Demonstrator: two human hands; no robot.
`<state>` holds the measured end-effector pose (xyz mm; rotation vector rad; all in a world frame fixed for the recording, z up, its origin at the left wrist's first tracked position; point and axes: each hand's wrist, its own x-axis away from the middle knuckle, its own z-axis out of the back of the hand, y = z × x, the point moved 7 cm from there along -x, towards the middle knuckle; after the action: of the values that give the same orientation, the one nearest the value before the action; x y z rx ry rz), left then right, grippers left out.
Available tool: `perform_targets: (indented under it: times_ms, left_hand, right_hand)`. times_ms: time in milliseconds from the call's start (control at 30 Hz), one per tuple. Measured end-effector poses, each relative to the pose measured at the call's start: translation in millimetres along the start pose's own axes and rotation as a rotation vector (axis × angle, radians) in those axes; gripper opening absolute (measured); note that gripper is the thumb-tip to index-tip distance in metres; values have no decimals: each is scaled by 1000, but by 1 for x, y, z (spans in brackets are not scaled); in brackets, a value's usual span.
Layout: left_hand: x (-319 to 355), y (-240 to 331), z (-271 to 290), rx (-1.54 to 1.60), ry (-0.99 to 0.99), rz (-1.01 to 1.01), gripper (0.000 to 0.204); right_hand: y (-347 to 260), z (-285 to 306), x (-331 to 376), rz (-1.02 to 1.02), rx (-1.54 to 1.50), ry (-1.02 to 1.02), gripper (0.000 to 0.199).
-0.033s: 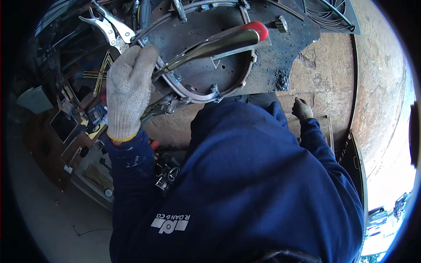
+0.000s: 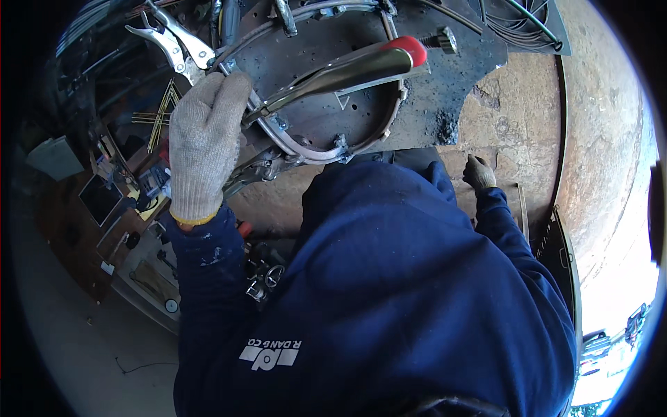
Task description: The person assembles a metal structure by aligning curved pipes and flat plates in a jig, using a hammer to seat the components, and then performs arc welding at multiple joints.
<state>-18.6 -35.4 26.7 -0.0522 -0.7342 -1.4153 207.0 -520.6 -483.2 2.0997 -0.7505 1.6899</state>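
My left hand (image 2: 204, 142), in a knitted glove with a yellow cuff, is closed at the left side of a bent metal rod frame (image 2: 306, 151). Its fingertips are hidden, so what they grip does not show. Locking pliers with a red-tipped handle (image 2: 347, 75) reach across the frame, their jaw end beside this hand. Silver locking pliers (image 2: 174, 50) sit just beyond my fingers, at the frame's upper left. Off to the right and lower, my right hand (image 2: 479, 172), also gloved, is curled into a fist away from the frame; anything inside it is hidden.
Beneath the frame lies a dark steel plate (image 2: 427, 104) with metal crumbs on it. Coiled wire (image 2: 517, 28) is at the far right. Thin brass-coloured rods (image 2: 161, 118) lie left of my hand, above a cluttered brown surface (image 2: 69, 229). A worn floor (image 2: 514, 132) shows beyond the plate.
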Motion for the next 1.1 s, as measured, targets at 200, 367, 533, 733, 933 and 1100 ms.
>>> perform_targets:
  times_ms: [200, 367, 533, 733, 933, 1100]
  left_hand:
    - [-3, 4, -2, -62, -18, -118, 25]
    - [-3, 10, 3, -157, -90, -181, 26]
    - [3, -4, 12, 50, -237, -122, 34]
    - [8, -23, 22, 41, -312, -246, 35]
    - [2, -24, 18, 11, -229, -433, 34]
    - [-3, -12, 7, -103, -268, -305, 45]
  right_hand:
    - [-9, 2, -3, 11, 12, 7, 20]
    - [-16, -4, -7, 70, -115, -59, 26]
    - [-32, -22, 11, 187, -120, -64, 24]
    - [5, 8, -15, 365, 53, -8, 23]
    - [48, -8, -19, 345, 80, 11, 25]
    - [33, -29, -3, 321, -3, 22, 26]
